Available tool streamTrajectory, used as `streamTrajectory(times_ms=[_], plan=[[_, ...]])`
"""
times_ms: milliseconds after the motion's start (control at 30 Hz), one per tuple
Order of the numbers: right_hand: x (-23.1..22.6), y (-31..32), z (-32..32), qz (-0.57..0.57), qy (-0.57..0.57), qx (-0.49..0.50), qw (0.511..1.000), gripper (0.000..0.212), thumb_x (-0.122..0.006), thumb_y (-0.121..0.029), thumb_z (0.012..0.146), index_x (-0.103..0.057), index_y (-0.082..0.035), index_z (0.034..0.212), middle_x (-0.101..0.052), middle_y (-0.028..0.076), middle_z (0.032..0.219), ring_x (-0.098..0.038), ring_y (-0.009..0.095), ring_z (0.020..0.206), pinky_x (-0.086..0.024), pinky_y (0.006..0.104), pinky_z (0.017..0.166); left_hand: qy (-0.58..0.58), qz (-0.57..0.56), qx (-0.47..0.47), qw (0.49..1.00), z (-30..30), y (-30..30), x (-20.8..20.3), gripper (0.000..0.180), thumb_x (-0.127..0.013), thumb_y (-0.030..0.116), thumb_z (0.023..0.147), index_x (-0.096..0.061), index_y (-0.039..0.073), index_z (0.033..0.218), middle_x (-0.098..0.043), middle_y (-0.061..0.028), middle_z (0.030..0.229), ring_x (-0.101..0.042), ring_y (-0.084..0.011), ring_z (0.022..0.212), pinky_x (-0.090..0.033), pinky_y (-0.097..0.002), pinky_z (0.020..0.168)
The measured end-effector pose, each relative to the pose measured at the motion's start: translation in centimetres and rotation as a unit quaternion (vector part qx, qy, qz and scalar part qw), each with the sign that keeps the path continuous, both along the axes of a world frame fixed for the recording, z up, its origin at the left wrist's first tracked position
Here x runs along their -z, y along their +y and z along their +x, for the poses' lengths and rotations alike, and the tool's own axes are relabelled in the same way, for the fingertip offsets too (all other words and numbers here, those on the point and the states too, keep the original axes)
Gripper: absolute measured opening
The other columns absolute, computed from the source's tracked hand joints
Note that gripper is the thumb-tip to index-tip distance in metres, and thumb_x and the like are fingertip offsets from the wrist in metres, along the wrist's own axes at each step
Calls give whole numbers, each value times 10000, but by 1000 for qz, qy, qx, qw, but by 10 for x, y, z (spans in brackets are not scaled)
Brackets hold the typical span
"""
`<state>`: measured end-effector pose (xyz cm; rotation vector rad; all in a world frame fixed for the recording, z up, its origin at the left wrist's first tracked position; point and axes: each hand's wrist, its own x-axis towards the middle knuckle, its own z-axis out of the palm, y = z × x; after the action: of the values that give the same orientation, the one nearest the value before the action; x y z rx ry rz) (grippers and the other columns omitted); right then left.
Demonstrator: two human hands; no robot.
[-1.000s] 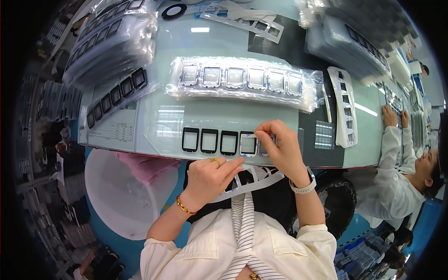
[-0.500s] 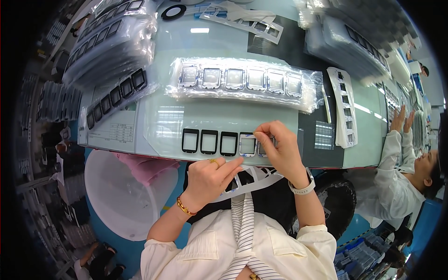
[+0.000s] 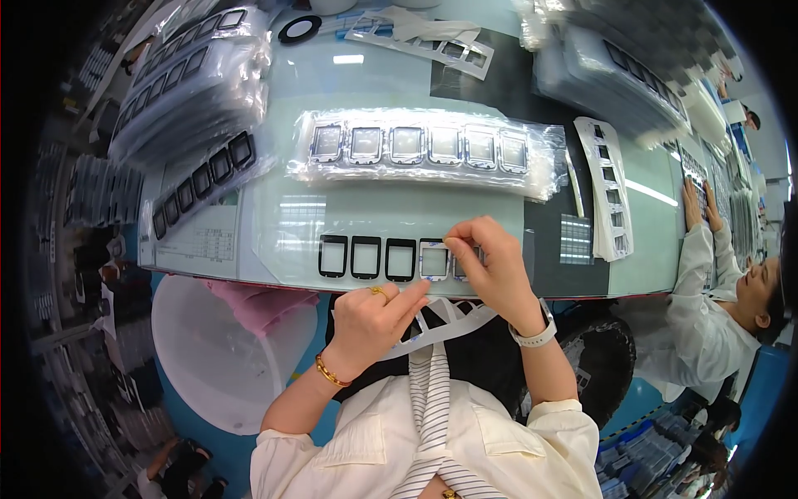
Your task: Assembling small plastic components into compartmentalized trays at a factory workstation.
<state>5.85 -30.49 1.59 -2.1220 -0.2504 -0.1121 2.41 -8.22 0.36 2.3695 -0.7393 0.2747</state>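
Along the table's near edge lies a row of small rectangular frames. Three at the left are black, such as this black frame [image 3: 401, 260]. Right of them is a frame with a white and blue-marked backing [image 3: 434, 261], and another lies partly hidden under my right hand [image 3: 492, 264]. My right thumb and forefinger are pinched together at the upper right corner of the first backed frame; whatever is between them is too small to make out. My left hand [image 3: 370, 323] reaches in from below, fingers stretched out, fingertips at that frame's lower edge. A white cut-out strip [image 3: 445, 333] lies below my hands.
Beyond the row lies a clear plastic tray stack [image 3: 420, 170] holding several frames. More tray stacks [image 3: 195, 100] rise at left and right [image 3: 611, 83]. White cut-out strips [image 3: 611, 195] lie at right, near a pen-like stick [image 3: 575, 183]. A white bin [image 3: 224, 366] stands below left. A co-worker [image 3: 706, 308] sits at right.
My right hand's pinch has shifted slightly left over the backed frame's corner. My left hand has hardly moved. The co-worker's raised hands have come down toward the table. The whole view has shifted slightly.
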Motion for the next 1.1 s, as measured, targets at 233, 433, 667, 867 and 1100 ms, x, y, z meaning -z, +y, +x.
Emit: streamTrajectory(times_ms=[233,433,667,867,1100], plan=[[-1,-1,0,10,-11,1,1000,62,-728,-35,951,-709,-1,1000,-663,88,869,-611,178,722,-462,295,622,-1,12,3,1000,0,-5,0,235,-806,237,890,-819,215,1124,-505,9,611,-504,-180,486,-402,-339,468],[-1,-1,0,11,-20,0,1000,63,-732,-35,946,-710,-6,997,-663,89,863,-589,179,691,-441,299,600,1,15,14,1000,0,-14,-3,234,-805,246,884,-816,227,1117,-495,8,609,-505,-184,486,-410,-345,472],[-3,0,1,-37,-92,-14,995,80,-738,-7,914,-689,2,977,-676,111,1003,-645,276,904,-519,355,742,7,22,23,999,1,-18,-2,245,-804,227,879,-782,196,1120,-571,4,647,-583,-184,515,-452,-335,484],[1,1,6,-72,-89,-20,993,103,-737,9,898,-676,14,981,-661,135,1100,-644,319,1001,-537,387,833,16,15,20,1000,0,-18,-3,240,-806,231,876,-788,187,1111,-604,2,657,-594,-188,521,-459,-335,489],[3,4,9,-99,-91,-29,991,128,-738,24,874,-672,13,983,-651,137,1096,-631,336,1006,-531,409,845,20,11,15,1000,0,-19,-5,232,-811,236,870,-791,181,1094,-614,2,652,-593,-191,515,-462,-326,488]])
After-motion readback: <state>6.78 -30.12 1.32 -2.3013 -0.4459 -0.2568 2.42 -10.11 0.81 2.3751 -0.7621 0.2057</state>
